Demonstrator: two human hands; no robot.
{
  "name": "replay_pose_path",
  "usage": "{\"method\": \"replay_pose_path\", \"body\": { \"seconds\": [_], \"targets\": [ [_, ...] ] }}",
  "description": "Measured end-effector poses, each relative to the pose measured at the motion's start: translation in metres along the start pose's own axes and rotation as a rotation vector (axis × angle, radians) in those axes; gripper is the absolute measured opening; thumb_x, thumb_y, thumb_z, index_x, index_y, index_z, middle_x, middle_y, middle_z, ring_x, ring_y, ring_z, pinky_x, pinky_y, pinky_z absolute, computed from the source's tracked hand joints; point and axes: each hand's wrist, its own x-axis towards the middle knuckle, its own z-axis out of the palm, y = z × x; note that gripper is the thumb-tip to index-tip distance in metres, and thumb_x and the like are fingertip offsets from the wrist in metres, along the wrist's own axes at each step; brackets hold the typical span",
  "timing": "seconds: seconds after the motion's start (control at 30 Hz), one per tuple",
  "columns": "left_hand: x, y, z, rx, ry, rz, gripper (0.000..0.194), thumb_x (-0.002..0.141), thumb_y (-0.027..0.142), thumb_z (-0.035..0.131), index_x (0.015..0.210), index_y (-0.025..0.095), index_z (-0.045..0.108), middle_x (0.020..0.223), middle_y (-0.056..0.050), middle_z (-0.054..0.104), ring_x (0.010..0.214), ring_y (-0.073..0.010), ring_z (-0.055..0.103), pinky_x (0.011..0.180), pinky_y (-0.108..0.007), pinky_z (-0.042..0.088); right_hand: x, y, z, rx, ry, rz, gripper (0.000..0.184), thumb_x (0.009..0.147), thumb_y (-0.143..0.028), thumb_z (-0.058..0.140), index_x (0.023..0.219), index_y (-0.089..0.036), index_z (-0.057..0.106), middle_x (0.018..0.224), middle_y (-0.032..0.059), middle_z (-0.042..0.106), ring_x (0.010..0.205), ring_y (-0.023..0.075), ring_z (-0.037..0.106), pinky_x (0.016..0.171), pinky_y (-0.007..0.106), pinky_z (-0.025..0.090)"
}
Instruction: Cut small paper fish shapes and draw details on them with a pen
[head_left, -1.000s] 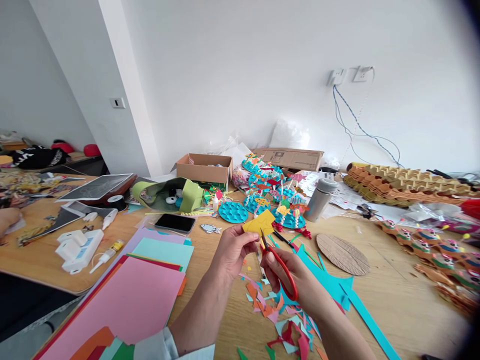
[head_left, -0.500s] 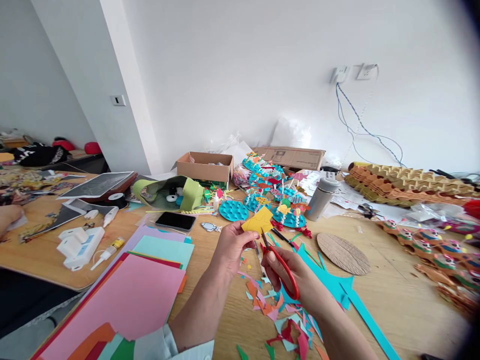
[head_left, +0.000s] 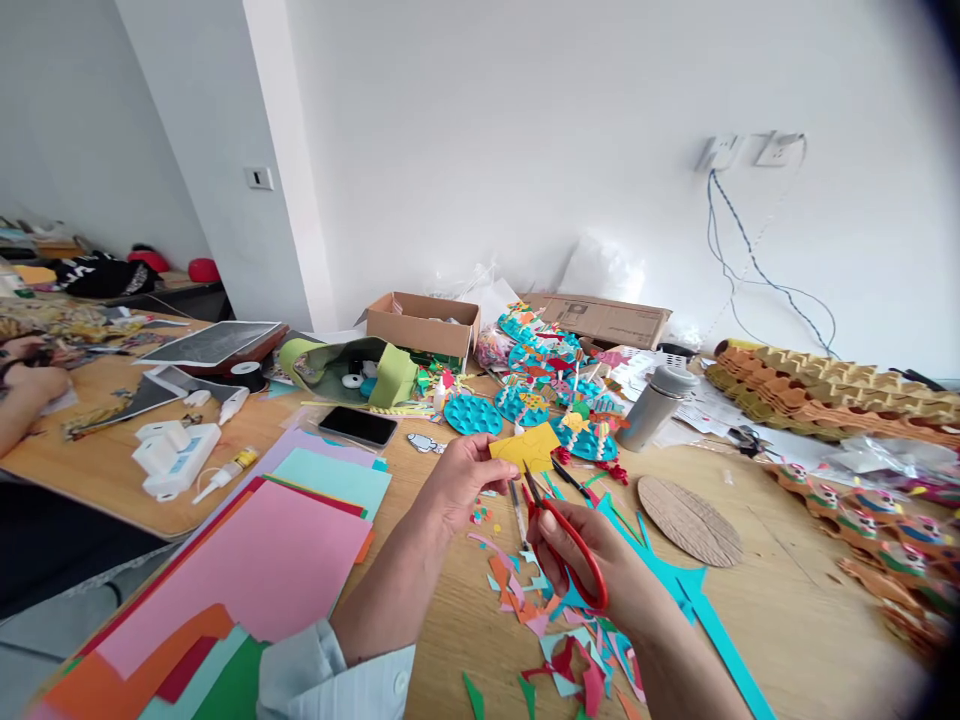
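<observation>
I watched from far away through the head camera. I thought of the wooden desk (head_left: 795,620) as a clock, with me at 6.

The two hands were close together but apart, over the middle of the desk. My left hand (head_left: 466,485) pinched a small piece of yellow paper (head_left: 526,447) and held it up off the desk, at about 12 o'clock from me. My right hand (head_left: 574,565) was clamped on a pair of red-handled scissors (head_left: 574,540). The scissor tips were right by the low edge of the paper. I could not tell if the blades were biting into it.

The yellow paper looked thin and very light. I judged that it would bend easily and could flutter, but it would not break. It might tear if pulled hard. The best place to hold it seemed to be near the edge, with the fingers well back from the blades. A small piece like this would leave little room for fingers.

Lots of paper scraps (head_left: 536,620) lay under the hands at 6 o'clock. A pink card (head_left: 247,570) lay on a pile of colored sheets at 8 o'clock. A cardboard oval (head_left: 690,520) sat at 2 o'clock. Another person's hand (head_left: 34,382) was far off at 9 o'clock.
</observation>
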Motion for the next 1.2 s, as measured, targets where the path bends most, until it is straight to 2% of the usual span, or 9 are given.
{"method": "replay_pose_path", "body": {
  "seconds": [0.43, 0.67, 0.87, 1.07, 1.2],
  "targets": [
    [0.001, -0.001, -0.005, 0.037, -0.032, 0.022, 0.026, 0.053, 0.022, 0.074, 0.074, 0.013, 0.062, 0.064, 0.001, 0.061, 0.046, -0.0065, 0.05, 0.05, -0.02, 0.038, 0.0, 0.0, -0.001, -0.053, 0.01, 0.019, 0.05, 0.084, -0.067, 0.05, 0.075, -0.018, 0.054, 0.047, -0.0031, 0.052, 0.041, 0.0096, 0.044, 0.043, 0.022, 0.029],
    [0.0, 0.004, -0.01, 0.064, -0.098, -0.008, 0.033, 0.053, 0.025, 0.077, 0.08, 0.012, 0.065, 0.066, -0.001, 0.063, 0.049, -0.0069, 0.05, 0.052, -0.02, 0.04, -0.002, -0.001, -0.002, -0.064, -0.047, 0.017, 0.049, 0.085, -0.066, 0.05, 0.074, -0.018, 0.051, 0.045, -0.0045, 0.05, 0.04, 0.0094, 0.042, 0.043, 0.022, 0.029],
    [-0.001, 0.006, -0.013, 0.067, -0.127, -0.026, 0.034, 0.05, 0.027, 0.081, 0.075, 0.013, 0.063, 0.064, -0.001, 0.063, 0.052, -0.0081, 0.051, 0.052, -0.02, 0.041, -0.004, -0.001, -0.005, -0.108, -0.086, 0.031, 0.049, 0.086, -0.066, 0.048, 0.069, -0.019, 0.048, 0.046, -0.0035, 0.05, 0.04, 0.0093, 0.041, 0.043, 0.023, 0.028],
    [-0.002, 0.009, -0.015, 0.087, -0.151, -0.027, 0.036, 0.05, 0.028, 0.08, 0.078, 0.013, 0.063, 0.066, -0.002, 0.064, 0.052, -0.0089, 0.052, 0.052, -0.021, 0.041, -0.004, -0.003, -0.006, -0.124, -0.101, 0.048, 0.049, 0.086, -0.065, 0.049, 0.067, -0.019, 0.048, 0.046, -0.0039, 0.05, 0.04, 0.0082, 0.039, 0.043, 0.022, 0.025],
    [-0.002, 0.009, -0.016, 0.112, -0.171, -0.023, 0.033, 0.052, 0.028, 0.079, 0.077, 0.013, 0.062, 0.067, -0.002, 0.064, 0.051, -0.0082, 0.052, 0.052, -0.021, 0.041, -0.004, -0.001, -0.006, -0.137, -0.103, 0.022, 0.048, 0.087, -0.063, 0.048, 0.068, -0.019, 0.048, 0.047, -0.0032, 0.05, 0.042, 0.0089, 0.04, 0.045, 0.023, 0.028]
  ]
}}
